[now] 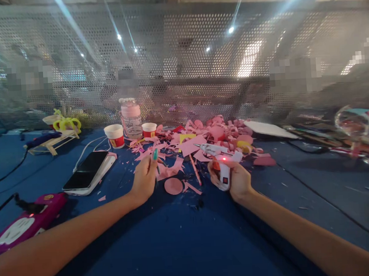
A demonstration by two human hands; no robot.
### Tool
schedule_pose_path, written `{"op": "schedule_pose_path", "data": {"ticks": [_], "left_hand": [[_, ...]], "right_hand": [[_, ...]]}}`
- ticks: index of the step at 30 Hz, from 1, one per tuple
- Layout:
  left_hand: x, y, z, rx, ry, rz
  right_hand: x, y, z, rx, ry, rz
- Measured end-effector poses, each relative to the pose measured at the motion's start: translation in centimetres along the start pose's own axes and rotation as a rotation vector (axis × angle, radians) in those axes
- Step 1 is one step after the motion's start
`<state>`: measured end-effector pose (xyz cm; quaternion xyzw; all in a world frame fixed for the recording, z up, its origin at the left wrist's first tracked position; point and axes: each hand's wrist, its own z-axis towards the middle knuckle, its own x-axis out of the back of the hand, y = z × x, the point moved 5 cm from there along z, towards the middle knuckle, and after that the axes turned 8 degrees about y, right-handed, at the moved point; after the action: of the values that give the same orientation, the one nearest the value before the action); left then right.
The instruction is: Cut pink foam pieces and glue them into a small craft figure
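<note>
My right hand (238,180) grips a white glue gun (223,165) with a red light lit, its nozzle pointing left over the blue table. My left hand (144,176) rests on the table, fingers curled around a thin stick-like item with a teal tip (155,154). Between the hands lie a pink foam circle (173,186), a pink pencil-like stick (195,170) and loose pink scraps. A heap of pink foam offcuts (215,134) with a yellow piece sits just beyond both hands.
A phone on a white power bank (89,172) lies at left, a magenta device (27,222) nearer me. Two paper cups (115,136) and a pink bottle (131,118) stand behind. A perforated metal screen (180,63) backs the table. Clutter and a white board (270,129) lie right.
</note>
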<state>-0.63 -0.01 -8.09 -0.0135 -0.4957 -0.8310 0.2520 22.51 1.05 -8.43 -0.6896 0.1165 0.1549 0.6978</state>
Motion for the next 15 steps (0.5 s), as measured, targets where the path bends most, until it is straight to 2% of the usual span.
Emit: {"op": "schedule_pose_path", "data": {"ticks": [3, 7, 9, 11, 15], "left_hand": [[0.1, -0.9, 0.4, 0.114, 0.053, -0.217], [0.1, -1.9, 0.8, 0.176, 0.104, -0.308], [-0.3, -2.2, 1.0, 0.228, 0.070, -0.394], [-0.6, -2.6, 1.1, 0.293, 0.036, -0.467], [-0.9, -3.5, 1.1, 0.420, 0.063, -0.462]], "right_hand": [[-0.2, -0.3, -0.4, -0.077, -0.133, -0.085], [-0.8, 0.2, -1.6, -0.318, -0.341, -0.243], [-1.1, 0.6, -2.0, -0.373, -0.368, -0.279], [-1.3, 1.0, -2.2, -0.360, -0.353, -0.290], [-1.4, 1.6, -2.3, -0.341, -0.317, -0.291]]}}
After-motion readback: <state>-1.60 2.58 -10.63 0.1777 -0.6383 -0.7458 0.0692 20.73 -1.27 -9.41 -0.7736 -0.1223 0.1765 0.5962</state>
